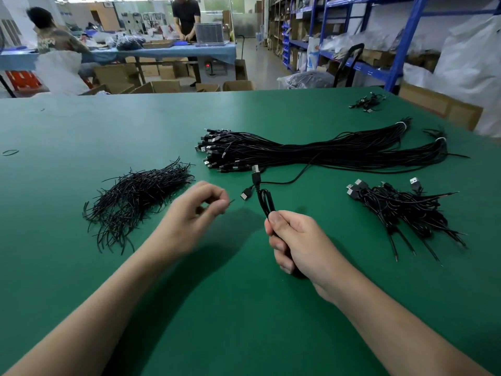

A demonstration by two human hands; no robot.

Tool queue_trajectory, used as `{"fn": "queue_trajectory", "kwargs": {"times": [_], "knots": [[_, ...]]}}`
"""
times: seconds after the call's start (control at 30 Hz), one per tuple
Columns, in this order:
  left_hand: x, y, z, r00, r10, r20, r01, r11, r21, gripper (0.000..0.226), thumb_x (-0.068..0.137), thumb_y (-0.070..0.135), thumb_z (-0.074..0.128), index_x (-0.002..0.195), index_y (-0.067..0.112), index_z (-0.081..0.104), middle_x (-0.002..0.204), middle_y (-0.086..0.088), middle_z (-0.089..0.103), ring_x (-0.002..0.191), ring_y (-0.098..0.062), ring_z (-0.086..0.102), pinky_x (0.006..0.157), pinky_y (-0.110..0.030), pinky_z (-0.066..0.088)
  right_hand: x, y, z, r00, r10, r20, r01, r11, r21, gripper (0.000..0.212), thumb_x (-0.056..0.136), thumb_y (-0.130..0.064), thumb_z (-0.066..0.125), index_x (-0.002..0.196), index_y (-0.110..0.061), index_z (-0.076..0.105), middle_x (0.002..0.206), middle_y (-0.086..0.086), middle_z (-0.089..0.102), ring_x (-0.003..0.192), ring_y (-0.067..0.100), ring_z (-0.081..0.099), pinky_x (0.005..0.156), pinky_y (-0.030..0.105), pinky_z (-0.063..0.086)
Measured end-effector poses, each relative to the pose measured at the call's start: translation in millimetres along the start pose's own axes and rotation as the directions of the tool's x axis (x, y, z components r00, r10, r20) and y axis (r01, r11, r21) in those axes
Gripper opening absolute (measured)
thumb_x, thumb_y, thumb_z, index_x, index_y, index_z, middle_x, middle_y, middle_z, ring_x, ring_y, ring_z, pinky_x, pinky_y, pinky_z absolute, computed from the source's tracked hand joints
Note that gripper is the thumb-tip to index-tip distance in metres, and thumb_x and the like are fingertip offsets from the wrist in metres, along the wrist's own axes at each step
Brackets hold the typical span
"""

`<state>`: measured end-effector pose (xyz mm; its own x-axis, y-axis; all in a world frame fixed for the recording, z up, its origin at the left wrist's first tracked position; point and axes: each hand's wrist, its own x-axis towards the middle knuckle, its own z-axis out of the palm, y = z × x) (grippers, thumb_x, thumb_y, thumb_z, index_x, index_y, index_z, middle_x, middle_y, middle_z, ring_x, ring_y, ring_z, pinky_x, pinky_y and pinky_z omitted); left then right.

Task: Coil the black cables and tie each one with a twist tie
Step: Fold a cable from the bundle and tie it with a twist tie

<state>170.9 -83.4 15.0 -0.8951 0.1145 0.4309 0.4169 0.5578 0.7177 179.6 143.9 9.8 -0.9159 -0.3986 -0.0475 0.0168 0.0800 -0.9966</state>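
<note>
My right hand (295, 245) grips a folded black cable (264, 199) above the green table (244, 308); its loops and two plugs stick up past my thumb, and one strand trails off to the big bundle of uncoiled black cables (325, 151). My left hand (195, 215) is blurred, its fingers curled, pinching a thin black twist tie (230, 202) whose tip pokes out to the right. To the left lies a loose heap of black twist ties (135, 199). On the right sits a pile of coiled, tied cables (401, 210).
A rubber band (10, 152) lies near the table's left edge, and a few small cables (368, 102) at the far right corner. Beyond the table stand cardboard boxes, blue shelving (401, 50) and another bench with two people (187, 20).
</note>
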Motion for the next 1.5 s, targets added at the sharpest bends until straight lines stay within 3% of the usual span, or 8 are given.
{"fn": "queue_trajectory", "kwargs": {"times": [0.13,0.23,0.53,0.77,0.9,1.07,1.23,1.5], "knots": [[-7,26,28,0.995,0.000,0.103,0.032,0.949,-0.314,0.007,0.096,0.020,0.058,0.093,0.017,0.064,0.092,-0.006,0.066,0.086,-0.022,0.060,0.083,-0.036,0.050,-1,2,5,0.999,-0.004,0.040,0.001,0.996,0.088,0.035,0.109,-0.034,0.041,0.083,-0.014,0.052,0.059,-0.005,0.040,0.036,0.014,0.037,0.042,0.028,0.032],[-10,31,36,0.990,-0.010,0.139,0.068,0.904,-0.423,0.009,0.098,0.016,0.059,0.093,0.020,0.065,0.085,0.005,0.066,0.087,-0.012,0.062,0.085,-0.026,0.049,-2,1,6,0.999,-0.011,0.047,0.006,0.995,0.104,0.035,0.109,-0.037,0.040,0.084,-0.015,0.051,0.060,-0.005,0.040,0.034,0.013,0.037,0.042,0.029,0.029],[-12,35,47,0.986,-0.163,-0.027,0.113,0.785,-0.610,0.019,0.081,0.012,0.075,0.089,0.028,0.068,0.081,0.002,0.071,0.080,-0.015,0.068,0.083,-0.026,0.056,-6,-4,15,1.000,-0.028,0.000,0.028,0.992,0.122,0.032,0.110,-0.024,0.036,0.083,-0.015,0.051,0.055,-0.014,0.037,0.036,0.006,0.027,0.041,0.025,0.020],[-14,31,49,0.961,-0.274,0.048,0.224,0.661,-0.716,0.024,0.076,0.014,0.081,0.097,0.015,0.070,0.084,-0.009,0.075,0.078,-0.017,0.071,0.079,-0.025,0.056,-6,-7,20,0.998,-0.061,-0.019,0.062,0.995,0.078,0.027,0.110,-0.015,0.035,0.090,-0.006,0.051,0.062,-0.011,0.038,0.048,0.002,0.027,0.042,0.013,0.022],[-13,32,47,0.951,-0.296,0.086,0.252,0.586,-0.770,0.036,0.072,0.021,0.084,0.103,0.014,0.068,0.104,-0.020,0.075,0.084,-0.021,0.073,0.081,-0.028,0.057,-7,-11,23,0.999,-0.054,0.009,0.053,0.996,0.068,0.031,0.110,-0.016,0.032,0.083,-0.014,0.047,0.059,-0.011,0.033,0.043,0.000,0.025,0.042,0.012,0.022],[-12,33,44,0.927,-0.360,0.099,0.316,0.615,-0.723,0.043,0.069,0.017,0.090,0.104,0.007,0.068,0.104,-0.014,0.075,0.081,-0.016,0.070,0.079,-0.027,0.056,-6,-5,23,0.995,-0.099,0.028,0.099,0.995,0.009,0.030,0.110,-0.015,0.032,0.086,-0.015,0.050,0.062,-0.010,0.031,0.047,0.001,0.026,0.046,0.013,0.024],[-15,36,41,0.912,-0.395,0.109,0.366,0.664,-0.653,0.037,0.065,0.035,0.084,0.089,0.008,0.076,0.081,-0.010,0.074,0.072,-0.015,0.069,0.076,-0.021,0.057,-4,4,20,0.982,-0.186,-0.020,0.177,0.959,-0.221,0.029,0.108,-0.027,0.037,0.085,-0.021,0.053,0.058,-0.017,0.040,0.053,0.005,0.031,0.053,0.028,0.027],[-17,36,44,0.908,-0.419,-0.004,0.373,0.812,-0.449,0.041,0.065,0.054,0.078,0.080,0.016,0.079,0.078,-0.007,0.077,0.076,-0.019,0.075,0.074,-0.027,0.061,-7,5,18,0.960,-0.269,-0.079,0.213,0.882,-0.420,0.027,0.107,-0.029,0.041,0.087,-0.018,0.055,0.063,-0.011,0.050,0.052,0.006,0.038,0.049,0.030,0.030]]}}
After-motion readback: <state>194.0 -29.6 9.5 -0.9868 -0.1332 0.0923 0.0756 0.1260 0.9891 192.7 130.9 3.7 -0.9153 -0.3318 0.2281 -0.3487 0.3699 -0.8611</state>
